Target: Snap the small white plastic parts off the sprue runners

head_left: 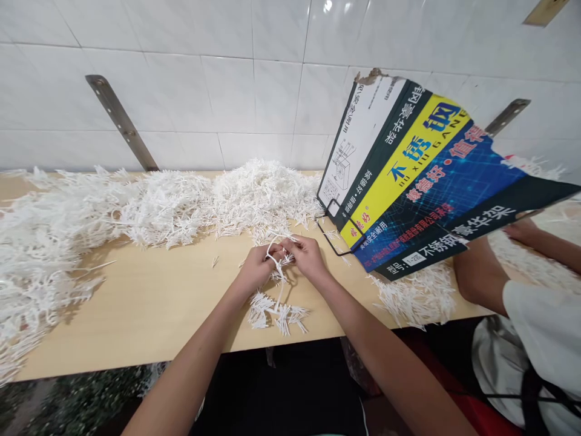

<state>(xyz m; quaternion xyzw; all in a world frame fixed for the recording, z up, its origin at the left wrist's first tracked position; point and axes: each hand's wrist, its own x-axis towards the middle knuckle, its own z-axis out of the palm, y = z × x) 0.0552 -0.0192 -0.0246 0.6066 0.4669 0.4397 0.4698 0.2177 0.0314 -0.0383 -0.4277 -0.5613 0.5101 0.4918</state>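
Plainly, in the head view I have a tan table (149, 303) running across the middle of the frame, with a tiled wall (172, 91) behind it in pale, glossy squares. A metal bracket (120, 124) slants down the wall at upper left, and a second bracket (506, 118) shows at upper right, partly hidden.

At the centre of the frame I see the strand (282, 284), white and thin, with spiky tufts along it. Its upper part loops between the two hands; its lower part trails down toward me, the tufts spread near the table's front edge. I read the left hand (258, 264) as pinched closed on the strand, and the right hand (306, 257) likewise, their fingertips almost meeting. Which fingertip bears on which bit of it is too small for me to tell.

Just beyond the hands lies a white heap (263, 194), which joins a larger heap (40, 260) at left. A loose scrap (215, 261) sits left of the left hand. At right, a printed cardboard (422, 169) leans in a black wire stand (338, 239), blocking my sight of much of the table there. Past it show another person's arm (483, 272) and pale sleeve (544, 327).
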